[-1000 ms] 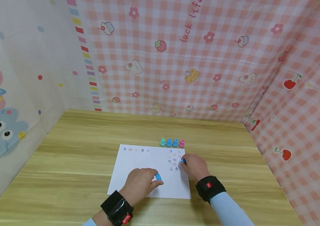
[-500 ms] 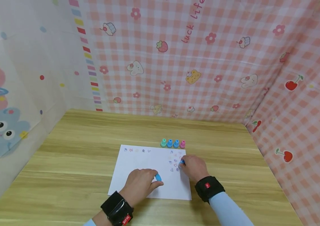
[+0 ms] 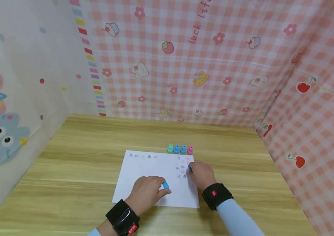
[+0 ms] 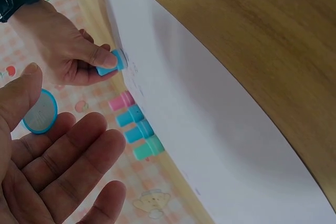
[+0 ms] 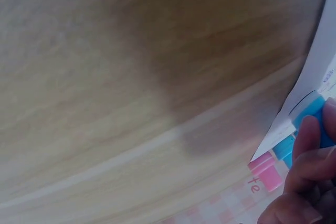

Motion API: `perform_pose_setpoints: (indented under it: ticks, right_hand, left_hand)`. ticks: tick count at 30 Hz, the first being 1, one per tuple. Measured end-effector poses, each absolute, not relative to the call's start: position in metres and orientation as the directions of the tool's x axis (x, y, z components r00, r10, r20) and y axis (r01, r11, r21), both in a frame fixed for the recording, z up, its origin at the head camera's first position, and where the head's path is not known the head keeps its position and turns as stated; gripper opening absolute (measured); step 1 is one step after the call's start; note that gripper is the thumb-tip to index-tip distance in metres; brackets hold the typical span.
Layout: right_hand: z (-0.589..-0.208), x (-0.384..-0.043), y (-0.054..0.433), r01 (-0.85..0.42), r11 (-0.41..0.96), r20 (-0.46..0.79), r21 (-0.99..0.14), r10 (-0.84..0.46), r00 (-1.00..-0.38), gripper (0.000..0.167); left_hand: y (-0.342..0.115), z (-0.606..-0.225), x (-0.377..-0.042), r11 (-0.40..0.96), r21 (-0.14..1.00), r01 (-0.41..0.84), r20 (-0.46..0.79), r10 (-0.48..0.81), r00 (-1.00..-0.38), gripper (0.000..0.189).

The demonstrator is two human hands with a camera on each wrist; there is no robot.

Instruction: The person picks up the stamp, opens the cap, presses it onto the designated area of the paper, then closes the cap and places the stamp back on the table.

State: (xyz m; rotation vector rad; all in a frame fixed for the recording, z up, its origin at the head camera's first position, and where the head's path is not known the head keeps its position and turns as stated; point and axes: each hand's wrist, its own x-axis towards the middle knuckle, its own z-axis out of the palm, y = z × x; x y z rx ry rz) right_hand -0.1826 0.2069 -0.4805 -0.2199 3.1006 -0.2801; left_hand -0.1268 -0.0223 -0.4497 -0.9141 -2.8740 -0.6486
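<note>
My right hand (image 3: 203,174) pinches a blue toy stamp (image 4: 108,65) between thumb and fingers. The stamp's wide end faces the white paper (image 3: 143,170) near its right edge, beside small printed marks; whether it touches the sheet, I cannot tell. Over the lower middle of the paper, my left hand (image 3: 147,193) holds a small blue cap (image 4: 41,111) between thumb and index finger, its pale round face showing in the left wrist view. The other left fingers are extended and loose. In the right wrist view, the right fingers (image 5: 310,140) partly cover the stamp.
Behind the paper's far right edge stands a row of stamps: a green one (image 3: 170,148), two blue ones (image 3: 180,149) and a pink one (image 3: 190,150). Small marks also line the paper's upper left. The wooden table (image 3: 75,157) is bordered by patterned cloth walls (image 3: 178,65).
My right hand has shifted very slightly left with the stamp, over the same part of the paper. The left hand keeps its place and its hold on the cap.
</note>
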Motion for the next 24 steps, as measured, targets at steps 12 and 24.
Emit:
perform_pose_setpoints:
  ticks: [12,24]
  right_hand:
    - [-0.4805,-0.1825,0.2095,-0.141,0.966,-0.005,-0.217,-0.146,-0.989,0.024]
    - [-0.4821,-0.1835,0.2110,-0.140,0.965,-0.024,-0.219,-0.149,-0.989,0.024]
  left_hand:
    - [-0.0198,-0.4480,-0.1263,0.745,0.363,0.560,0.173,0.536,-0.826,0.031]
    - [-0.0197,-0.4477,-0.1264,0.748,0.361,0.557,0.162,0.538,-0.827,0.033]
